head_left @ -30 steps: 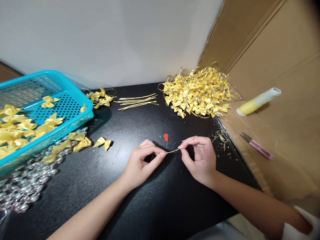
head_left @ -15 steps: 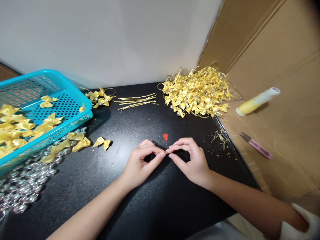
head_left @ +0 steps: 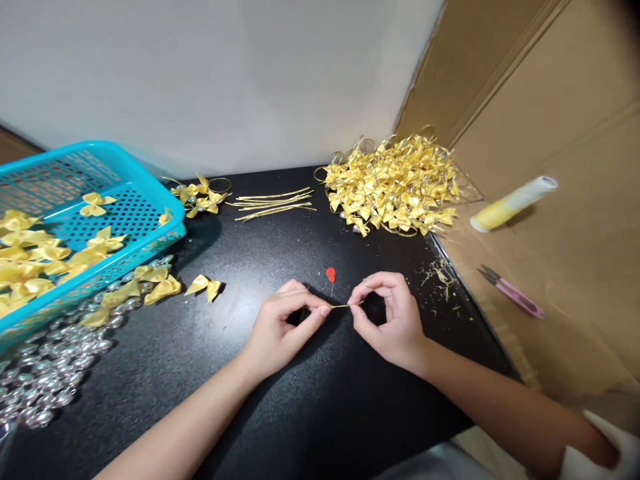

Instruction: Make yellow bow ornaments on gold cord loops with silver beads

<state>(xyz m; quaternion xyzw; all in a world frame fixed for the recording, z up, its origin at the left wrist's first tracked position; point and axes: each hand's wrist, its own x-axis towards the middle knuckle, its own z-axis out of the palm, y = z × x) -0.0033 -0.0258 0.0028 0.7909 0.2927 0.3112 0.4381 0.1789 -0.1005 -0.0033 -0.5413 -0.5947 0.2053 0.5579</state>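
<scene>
A thin gold strand (head_left: 341, 306) is pinched at both ends: left hand (head_left: 283, 327) and right hand (head_left: 393, 320), fingers curled, thumb and forefinger closed on it. A red dot (head_left: 331, 273) is seen just beyond the fingertips.

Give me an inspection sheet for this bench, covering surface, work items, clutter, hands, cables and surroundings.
Surface: black table, trimmings at right edge.
Job's things: gold cord piece pinched at both ends.
Clutter: bow pile, cut cords, blue basket of bows, clear beads, red spot.
Hands: left hand and right hand pinch the cord.
Cables: nothing seen.
Surroundings: cardboard, thread spool, pink snips.
</scene>
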